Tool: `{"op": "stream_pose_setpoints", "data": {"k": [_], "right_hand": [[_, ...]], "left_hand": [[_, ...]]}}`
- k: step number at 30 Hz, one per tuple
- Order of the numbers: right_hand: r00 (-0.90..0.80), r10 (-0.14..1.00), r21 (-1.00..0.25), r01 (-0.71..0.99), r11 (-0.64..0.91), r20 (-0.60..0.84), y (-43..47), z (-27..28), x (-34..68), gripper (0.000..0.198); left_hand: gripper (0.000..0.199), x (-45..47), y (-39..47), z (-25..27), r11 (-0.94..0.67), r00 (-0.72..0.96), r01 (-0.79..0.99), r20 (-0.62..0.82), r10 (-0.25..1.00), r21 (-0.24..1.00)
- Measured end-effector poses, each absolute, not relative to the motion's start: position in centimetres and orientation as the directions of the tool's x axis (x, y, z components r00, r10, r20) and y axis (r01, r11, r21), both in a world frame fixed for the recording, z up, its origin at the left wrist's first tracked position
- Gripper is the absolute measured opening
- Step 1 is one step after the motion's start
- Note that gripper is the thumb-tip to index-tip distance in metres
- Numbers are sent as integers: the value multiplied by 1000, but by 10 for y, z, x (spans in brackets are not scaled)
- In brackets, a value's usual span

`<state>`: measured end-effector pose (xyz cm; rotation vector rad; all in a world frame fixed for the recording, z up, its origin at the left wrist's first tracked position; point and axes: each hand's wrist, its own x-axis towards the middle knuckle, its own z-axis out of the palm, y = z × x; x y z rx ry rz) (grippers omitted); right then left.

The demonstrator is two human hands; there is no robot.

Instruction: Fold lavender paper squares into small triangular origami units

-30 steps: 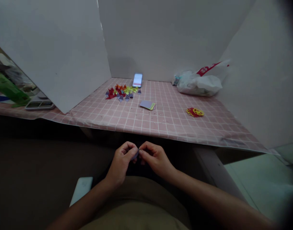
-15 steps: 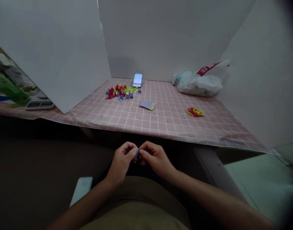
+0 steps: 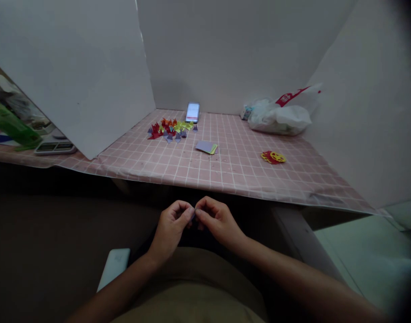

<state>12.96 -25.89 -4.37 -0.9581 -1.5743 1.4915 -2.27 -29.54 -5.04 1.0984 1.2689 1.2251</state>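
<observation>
Over my lap, in front of the table edge, my left hand [image 3: 173, 222] and my right hand [image 3: 216, 220] meet fingertip to fingertip. Both are closed in a pinch on a small piece of purple paper [image 3: 192, 216], mostly hidden by the fingers. Farther off on the table lies a stack of coloured paper squares [image 3: 205, 146], purple on top with yellow-green below. Behind it to the left is a cluster of small folded paper pieces [image 3: 170, 129] in red, orange, yellow and purple.
A phone [image 3: 192, 112] leans upright at the back of the pink checked table [image 3: 151, 168]. Red and yellow cut-out shapes [image 3: 273, 157] lie at right, before a white plastic bag [image 3: 279, 117]. White panels stand around. A kitchen scale [image 3: 55, 147] sits at left, a pale flat device [image 3: 114, 268] beside my left forearm.
Both hands hold nearly the same place, still pinching. My right fingers have shifted slightly upward, and less of the purple paper shows between the fingertips.
</observation>
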Motion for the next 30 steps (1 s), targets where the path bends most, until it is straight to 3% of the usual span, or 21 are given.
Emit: {"op": "stream_pose_setpoints", "data": {"k": [8,14,27,30], "right_hand": [[-464,886,-997,-59,-52,-19,-257,-41,130,15],[-437,898,-983,-137,-121,-50,-255,-45,130,15],[-431,898,-970,-171,-170,-82,-255,-43,129,14],[-429,901,-973,-170,-156,-69,-255,-46,129,16]], "left_hand": [[19,-24,-295,-48,78,-41,-82,-81,996,994],[16,-22,-295,-47,34,-115,-123,-48,992,992],[9,-24,-297,-54,-76,-156,27,80,985,997],[10,-25,-296,-56,-52,-150,30,56,987,998]]}}
